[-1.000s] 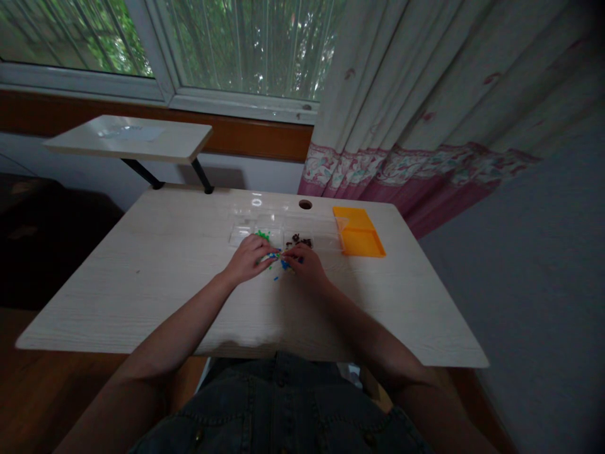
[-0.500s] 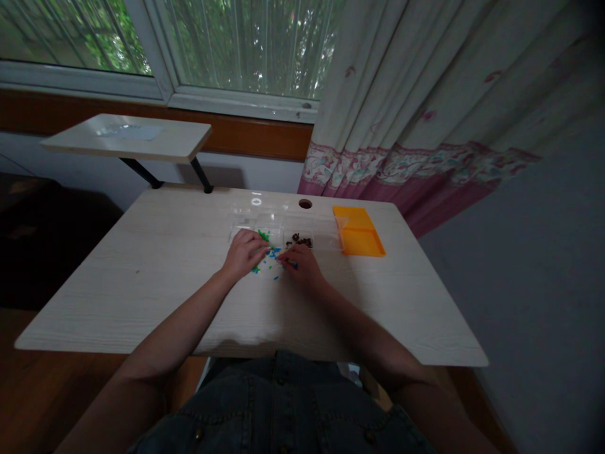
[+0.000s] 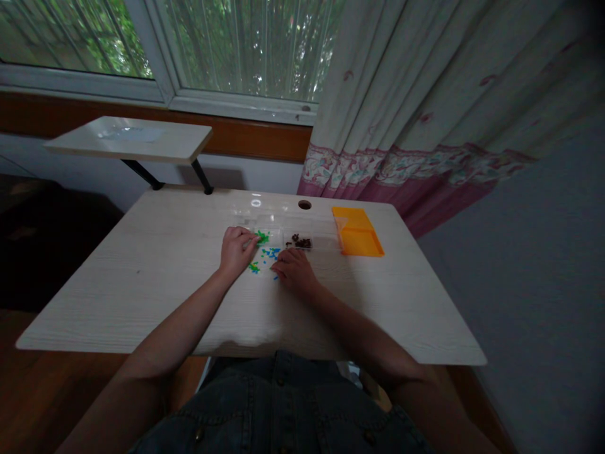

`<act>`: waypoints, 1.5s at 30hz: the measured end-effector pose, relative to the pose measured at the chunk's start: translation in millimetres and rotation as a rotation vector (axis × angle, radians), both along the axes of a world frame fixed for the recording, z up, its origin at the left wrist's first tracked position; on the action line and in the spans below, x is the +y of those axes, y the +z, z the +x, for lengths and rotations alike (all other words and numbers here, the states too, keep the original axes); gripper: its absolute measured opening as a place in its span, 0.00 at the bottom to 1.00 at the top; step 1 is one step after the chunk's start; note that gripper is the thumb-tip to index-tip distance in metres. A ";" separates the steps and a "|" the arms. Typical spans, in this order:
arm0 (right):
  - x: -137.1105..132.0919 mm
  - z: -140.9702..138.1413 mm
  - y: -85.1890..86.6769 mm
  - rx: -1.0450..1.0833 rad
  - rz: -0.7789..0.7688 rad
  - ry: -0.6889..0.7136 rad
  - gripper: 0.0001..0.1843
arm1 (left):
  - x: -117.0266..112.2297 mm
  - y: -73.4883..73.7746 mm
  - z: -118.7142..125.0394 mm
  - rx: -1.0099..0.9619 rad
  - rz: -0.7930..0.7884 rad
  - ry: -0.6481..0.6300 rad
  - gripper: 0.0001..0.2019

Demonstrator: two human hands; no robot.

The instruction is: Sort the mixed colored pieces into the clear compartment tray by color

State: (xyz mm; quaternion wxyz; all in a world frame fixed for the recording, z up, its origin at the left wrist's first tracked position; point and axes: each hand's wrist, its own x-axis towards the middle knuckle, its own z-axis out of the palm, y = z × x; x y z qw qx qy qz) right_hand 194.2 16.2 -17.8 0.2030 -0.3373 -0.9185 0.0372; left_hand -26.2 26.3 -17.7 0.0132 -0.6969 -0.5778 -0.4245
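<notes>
A clear plastic compartment box lies on the table, with small green pieces in one compartment and dark brown pieces in another. In front of it, loose blue pieces and a small cluster of green and blue pieces are scattered on the wood. My left hand has its fingertips pinched at the compartment with the green pieces; whatever is between them is too small to name. My right hand is beside the blue pieces, fingers bent together over the table, their contents hidden.
An orange tray sits to the right, partly against the box's clear end. A round cable hole is behind the box. At the back left, a raised shelf on black legs holds a clear plastic sheet. Window and curtain border the far side.
My left hand has shifted left from the loose pieces to the compartment with the green ones. My right hand has drawn slightly left and nearer to me, uncovering blue pieces.
</notes>
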 end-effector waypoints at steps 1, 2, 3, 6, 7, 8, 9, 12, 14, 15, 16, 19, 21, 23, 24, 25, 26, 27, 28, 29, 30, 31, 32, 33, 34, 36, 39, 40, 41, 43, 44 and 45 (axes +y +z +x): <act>0.1 0.0 -0.4 0.006 -0.011 0.006 0.08 | 0.1 -0.1 -0.3 0.002 -0.002 0.011 0.11; 0.3 0.1 -0.8 0.017 -0.025 0.011 0.08 | 0.4 -0.3 -0.6 0.002 -0.002 0.020 0.11; 0.7 0.4 -1.3 0.035 -0.042 0.015 0.07 | 0.7 -0.6 -1.0 0.001 0.003 0.025 0.11; 3.4 2.0 -2.9 0.115 -0.082 0.019 0.06 | 2.2 -2.4 -2.3 0.000 0.039 0.019 0.11; 4.7 2.8 -3.5 0.145 -0.090 0.020 0.06 | 2.7 -3.1 -2.8 -0.001 0.052 0.016 0.11; 6.3 3.7 -3.9 0.174 -0.096 0.018 0.05 | 3.2 -3.8 -3.2 -0.001 0.064 0.013 0.11; 7.9 4.7 -4.3 0.202 -0.101 0.014 0.05 | 3.5 -4.3 -3.6 -0.001 0.072 0.010 0.11; 12.8 7.6 -4.9 0.276 -0.123 -0.006 0.05 | 4.1 -5.3 -4.1 -0.003 0.074 0.003 0.11; 15.2 9.2 -4.9 0.308 -0.134 -0.013 0.05 | 4.1 -5.5 -4.1 0.003 0.065 -0.004 0.12; 16.1 9.8 -5.0 0.323 -0.137 -0.017 0.05 | 4.1 -5.6 -4.0 0.009 0.060 -0.006 0.12; 16.7 10.2 -5.2 0.340 -0.137 -0.021 0.05 | 4.1 -5.6 -3.9 0.015 0.056 -0.008 0.12; 17.9 10.6 -6.7 0.399 -0.140 -0.032 0.05 | 4.0 -5.6 -3.3 0.030 0.044 -0.011 0.13; 18.4 10.4 -7.8 0.426 -0.153 -0.037 0.05 | 3.8 -5.2 -2.9 0.034 0.043 -0.009 0.13; 18.6 10.0 -8.4 0.448 -0.177 -0.047 0.04 | 3.1 -4.3 -2.5 0.029 0.048 -0.011 0.13; 18.6 9.8 -8.2 0.464 -0.190 -0.056 0.04 | 2.4 -3.5 -2.3 0.025 0.051 -0.021 0.13; 18.5 9.7 -7.8 0.481 -0.205 -0.066 0.04 | 1.4 -2.7 -1.9 0.021 0.052 -0.043 0.12; 18.5 9.6 -7.2 0.498 -0.220 -0.077 0.05 | 0.2 -1.6 -1.4 0.019 0.051 -0.075 0.12; 18.4 9.5 -6.4 0.511 -0.238 -0.086 0.05 | -1.3 -0.4 -0.6 0.022 0.046 -0.118 0.12; 18.4 9.5 -5.6 0.522 -0.258 -0.094 0.06 | -3.0 1.0 0.6 0.032 0.039 -0.169 0.12; 18.4 9.5 -4.8 0.532 -0.276 -0.099 0.06 | -4.9 2.4 2.0 0.049 0.031 -0.223 0.12; 18.5 9.6 -4.0 0.542 -0.293 -0.101 0.07 | -6.9 4.0 3.8 0.070 0.022 -0.280 0.12; 18.7 9.7 -3.2 0.551 -0.308 -0.101 0.07 | -8.8 5.5 5.8 0.094 0.014 -0.333 0.13; 18.9 9.8 -2.6 0.559 -0.322 -0.101 0.07 | -10.6 7.0 7.9 0.117 0.006 -0.382 0.13; 19.0 10.0 -2.0 0.567 -0.334 -0.101 0.07 | -12.2 8.3 10.0 0.137 -0.001 -0.423 0.13; 19.2 10.1 -1.5 0.573 -0.346 -0.103 0.08 | -13.5 9.6 11.9 0.153 -0.007 -0.455 0.13; 19.2 10.4 -0.5 0.575 -0.373 -0.105 0.08 | -15.2 11.6 14.9 0.176 -0.018 -0.494 0.14; 18.7 10.6 0.4 0.577 -0.405 -0.106 0.09 | -16.0 13.1 17.0 0.190 -0.025 -0.511 0.13; 18.5 10.6 0.5 0.577 -0.415 -0.103 0.09 | -15.9 13.1 17.2 0.190 -0.023 -0.511 0.13; 18.4 10.7 0.5 0.580 -0.423 -0.100 0.09 | -15.7 13.0 17.3 0.192 -0.019 -0.510 0.13; 18.3 10.8 0.3 0.590 -0.438 -0.094 0.09 | -15.1 12.3 17.2 0.196 -0.009 -0.505 0.12; 18.4 10.9 0.1 0.596 -0.445 -0.092 0.09 | -14.8 11.8 17.2 0.200 -0.005 -0.502 0.12; 18.7 11.0 -0.2 0.600 -0.450 -0.092 0.08 | -14.5 11.2 17.1 0.205 -0.002 -0.498 0.11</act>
